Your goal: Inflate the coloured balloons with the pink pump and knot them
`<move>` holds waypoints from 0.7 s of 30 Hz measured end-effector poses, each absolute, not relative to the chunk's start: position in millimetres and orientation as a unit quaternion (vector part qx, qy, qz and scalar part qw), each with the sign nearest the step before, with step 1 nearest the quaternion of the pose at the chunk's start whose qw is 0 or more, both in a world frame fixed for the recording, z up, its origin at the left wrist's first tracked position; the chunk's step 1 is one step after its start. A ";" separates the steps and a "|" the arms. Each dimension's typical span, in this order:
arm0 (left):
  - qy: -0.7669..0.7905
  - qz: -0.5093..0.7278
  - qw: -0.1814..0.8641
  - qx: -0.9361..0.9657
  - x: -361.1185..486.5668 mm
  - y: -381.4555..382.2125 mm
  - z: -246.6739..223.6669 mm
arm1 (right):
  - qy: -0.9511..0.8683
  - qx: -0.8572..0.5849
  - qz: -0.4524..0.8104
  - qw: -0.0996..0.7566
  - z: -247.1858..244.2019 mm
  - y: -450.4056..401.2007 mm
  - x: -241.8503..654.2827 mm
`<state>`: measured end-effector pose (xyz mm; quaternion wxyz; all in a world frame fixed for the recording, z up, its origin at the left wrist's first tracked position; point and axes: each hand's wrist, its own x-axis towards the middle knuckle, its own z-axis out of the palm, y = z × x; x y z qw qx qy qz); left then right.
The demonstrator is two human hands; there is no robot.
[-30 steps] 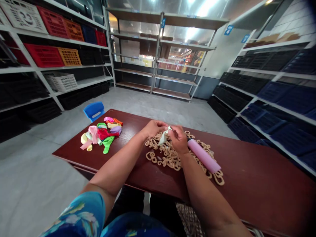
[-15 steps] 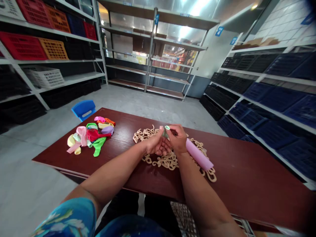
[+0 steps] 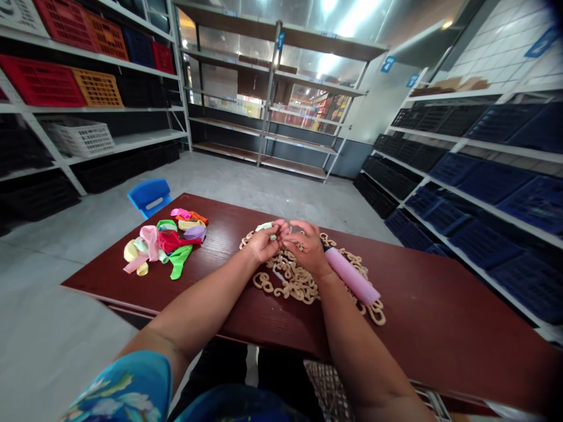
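Note:
My left hand (image 3: 267,242) is closed around a pale green balloon (image 3: 264,227), limp and uninflated, with part of it sticking out behind the fingers. Close beside it, my right hand (image 3: 307,249) has its fingers curved and spread from the thumb, near the left fingertips. I see nothing held in it. Below both hands lies a tan openwork piece of curls and loops (image 3: 299,287). A pink cylinder (image 3: 352,275) with a dark end rests on its right part, next to my right wrist.
On the left of the dark red-brown table (image 3: 422,316) lies a pile of limp, colourful balloons (image 3: 169,240). Past the far left edge stands a blue chair (image 3: 149,193). Shelves with crates (image 3: 497,181) line both sides, and a metal rack (image 3: 268,88) stands ahead.
The pale green balloon has gone from my right fingers into my left hand. My left hand has turned and closed, shifting slightly left, while my right fingers have spread.

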<state>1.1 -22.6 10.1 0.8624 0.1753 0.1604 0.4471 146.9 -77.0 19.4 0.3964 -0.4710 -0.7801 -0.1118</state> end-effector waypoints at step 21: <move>0.048 0.529 0.842 0.090 -34.9 7.1 3.9 | -0.658 -0.735 -0.062 0.152 19.9 -165.9 217.4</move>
